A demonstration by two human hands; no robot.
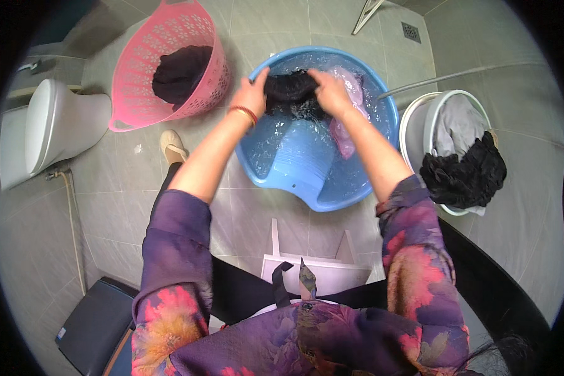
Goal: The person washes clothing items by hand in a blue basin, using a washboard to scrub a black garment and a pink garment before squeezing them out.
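A wet black garment [291, 87] stretches between my two hands over a blue plastic washtub [317, 205] of water. My left hand [252, 94] grips its left end near the tub's rim. At its right end, my right hand [329, 91] pinches the cloth. The garment's lower part hangs into splashing water. Below it, a ridged blue washboard [303, 152] slopes up to the tub's near rim. A pink-lilac cloth [348, 136] floats beside my right hand and is partly hidden by that forearm.
A pink perforated basket [136, 70] at left holds dark clothing [182, 75]. At right, a bucket [430, 122] holds grey cloth [457, 124] and black cloth [467, 174]. A hose [456, 77] reaches the tub. A toilet [61, 124] stands far left; a low stool [315, 272] is before me.
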